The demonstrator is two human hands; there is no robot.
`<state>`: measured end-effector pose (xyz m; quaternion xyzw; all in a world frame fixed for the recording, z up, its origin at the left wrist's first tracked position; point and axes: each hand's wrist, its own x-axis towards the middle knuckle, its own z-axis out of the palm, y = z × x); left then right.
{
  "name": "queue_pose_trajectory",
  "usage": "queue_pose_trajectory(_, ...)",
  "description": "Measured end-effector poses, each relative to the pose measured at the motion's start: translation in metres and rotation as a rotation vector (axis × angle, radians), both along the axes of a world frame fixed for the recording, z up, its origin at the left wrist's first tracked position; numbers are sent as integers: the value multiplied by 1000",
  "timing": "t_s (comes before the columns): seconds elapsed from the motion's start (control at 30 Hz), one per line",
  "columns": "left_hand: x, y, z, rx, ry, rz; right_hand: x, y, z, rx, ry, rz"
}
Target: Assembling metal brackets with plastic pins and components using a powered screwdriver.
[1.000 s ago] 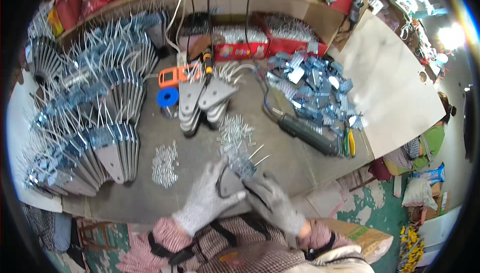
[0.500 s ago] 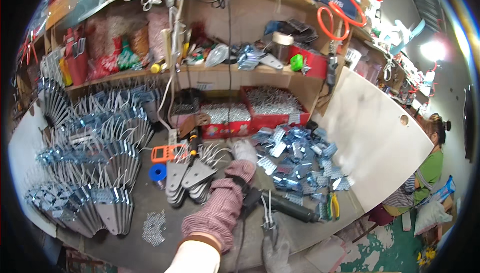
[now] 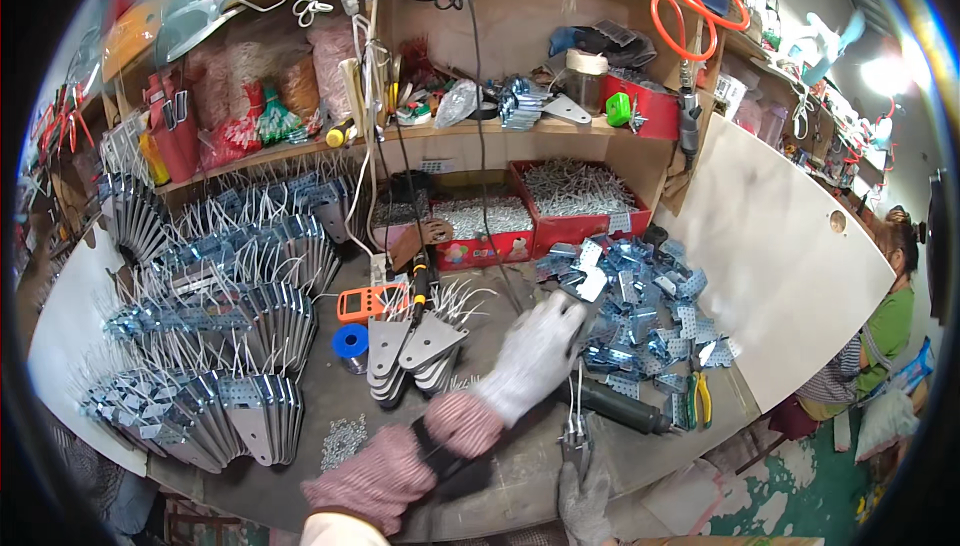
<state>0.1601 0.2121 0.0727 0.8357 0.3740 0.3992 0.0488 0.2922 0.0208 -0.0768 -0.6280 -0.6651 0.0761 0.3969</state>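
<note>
My left hand [image 3: 535,354], in a white glove, reaches across the bench with fingers stretched forward, slightly blurred. Its fingertips are at the near left edge of a heap of shiny blue metal brackets [image 3: 640,321]; I make out nothing held in it. Low in the picture, my right hand [image 3: 583,501], in a grey glove, is closed around a grey metal plate [image 3: 574,438], seen nearly edge-on, with two white wires standing up from it. Left of my left hand lie stacked grey triangular plates [image 3: 433,341] with white wires and a black-and-yellow screwdriver [image 3: 420,288].
Rows of wired plates with blue brackets [image 3: 220,306] fill the left. Red boxes of small metal parts [image 3: 575,231] stand behind. A black cylindrical tool [image 3: 625,406], pliers [image 3: 700,401], solder spool [image 3: 350,342], orange meter [image 3: 370,301] and loose screws [image 3: 345,441] lie on the bench.
My left hand has moved right and nearer, beside the bracket heap. My right hand stays low with the wired plate. The whole view has shifted a little.
</note>
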Motion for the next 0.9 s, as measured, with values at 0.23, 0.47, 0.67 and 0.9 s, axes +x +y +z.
queue_pose_trajectory(0.23,-159,-176,-65,-240,393,-117,-16,8,50,217,33,112)
queue_pose_trajectory(0.47,-167,-200,-74,-363,438,-11,-20,2,38,-57,91,283)
queue_pose_trajectory(0.67,-169,-206,-58,-667,82,207,-52,-3,55,-31,146,425)
queue_pose_trajectory(0.9,-173,-207,-87,-583,-32,-48,-72,-9,59,-293,402,449)
